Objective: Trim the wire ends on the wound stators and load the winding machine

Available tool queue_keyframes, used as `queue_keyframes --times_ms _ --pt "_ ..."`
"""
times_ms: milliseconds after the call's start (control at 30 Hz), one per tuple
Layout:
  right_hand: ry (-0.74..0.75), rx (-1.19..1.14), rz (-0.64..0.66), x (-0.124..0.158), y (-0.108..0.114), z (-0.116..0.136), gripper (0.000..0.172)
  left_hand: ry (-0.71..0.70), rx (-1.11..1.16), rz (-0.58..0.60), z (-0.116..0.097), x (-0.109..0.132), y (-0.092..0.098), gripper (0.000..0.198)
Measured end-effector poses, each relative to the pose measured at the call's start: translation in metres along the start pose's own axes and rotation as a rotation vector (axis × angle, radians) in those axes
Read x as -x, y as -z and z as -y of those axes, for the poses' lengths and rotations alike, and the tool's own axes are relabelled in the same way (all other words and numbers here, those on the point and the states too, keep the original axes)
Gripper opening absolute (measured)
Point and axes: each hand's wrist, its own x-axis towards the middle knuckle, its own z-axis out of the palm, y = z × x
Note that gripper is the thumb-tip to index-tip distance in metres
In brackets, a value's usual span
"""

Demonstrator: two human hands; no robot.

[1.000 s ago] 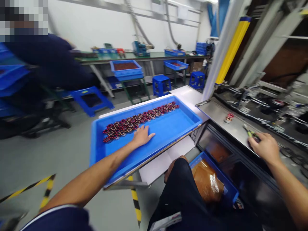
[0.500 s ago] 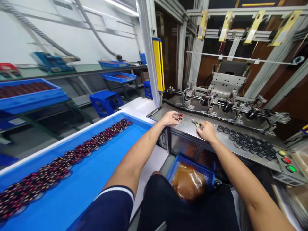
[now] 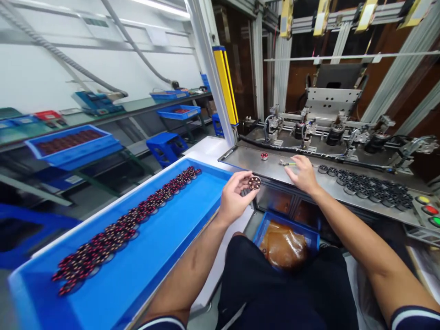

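Note:
Between the thumb and fingers of my left hand (image 3: 234,198) is a round motor stator (image 3: 255,183) with copper-coloured segments, raised over the front edge of the metal ledge (image 3: 245,158). Another stator, red on top (image 3: 264,156), sits alone on that ledge. My right hand (image 3: 304,175) is at the ledge with thumb and fingers apart. Beside its fingertips lie small cutters (image 3: 288,163) with yellow-green handles, the jaws pointing left. Several rows of red and copper stators (image 3: 137,213) lie along the blue tray (image 3: 165,247) on my left.
Many black ring parts (image 3: 371,188) cover the ledge's right side, beside coloured push buttons (image 3: 429,210). Machine fixtures (image 3: 333,133) stand behind the ledge. Below is a blue bin (image 3: 314,238) with brown plastic wrapping (image 3: 285,245). A yellow post (image 3: 226,85) rises at the left.
My left hand has lifted a stator off the ledge and drawn it back toward me; one stator stays there. My right hand has loosened from the cutters. The view has shifted left.

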Motion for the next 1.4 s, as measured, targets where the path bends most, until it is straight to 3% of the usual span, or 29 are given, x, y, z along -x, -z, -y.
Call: queue_keyframes --times_ms 100,200,300,367,633,800,1000,1133,1267,1400 --pt "0.020 -0.246 0.071 0.051 0.005 0.047 0.035 -0.178 0.017 -0.046 -0.034 0.040 0.015 0.036" --pt "-0.029 -0.479 0.168 0.110 0.013 0.093 0.039 -0.445 -0.060 -0.047 -0.053 0.059 0.021 0.046" --pt "-0.233 -0.853 0.221 0.145 0.020 0.122 0.036 -0.550 -0.094 -0.011 -0.063 0.064 0.018 0.051" --pt "-0.347 -0.960 0.241 0.153 0.024 0.130 0.037 -0.562 -0.092 0.011 -0.067 0.065 0.011 0.049" --pt "-0.493 -1.129 0.313 0.156 0.033 0.134 0.034 -0.510 0.020 0.058 -0.076 0.069 0.000 0.046" --pt "-0.487 -1.447 0.593 0.149 0.038 0.123 0.030 -0.344 0.218 0.126 -0.074 0.074 0.003 0.050" --pt "-0.335 -1.393 0.807 0.153 0.047 0.081 0.030 -0.286 0.338 0.161 -0.074 0.074 0.005 0.050" --pt "-0.383 -1.316 0.710 0.171 0.033 0.081 0.016 -0.396 0.224 0.052 -0.075 0.068 -0.001 0.047" --pt "-0.483 -1.329 0.553 0.179 0.011 0.108 0.032 -0.488 0.089 -0.035 -0.076 0.065 -0.012 0.039" --pt "-0.635 -1.331 0.461 0.177 0.006 0.124 0.035 -0.473 0.062 -0.041 -0.076 0.064 -0.015 0.040"
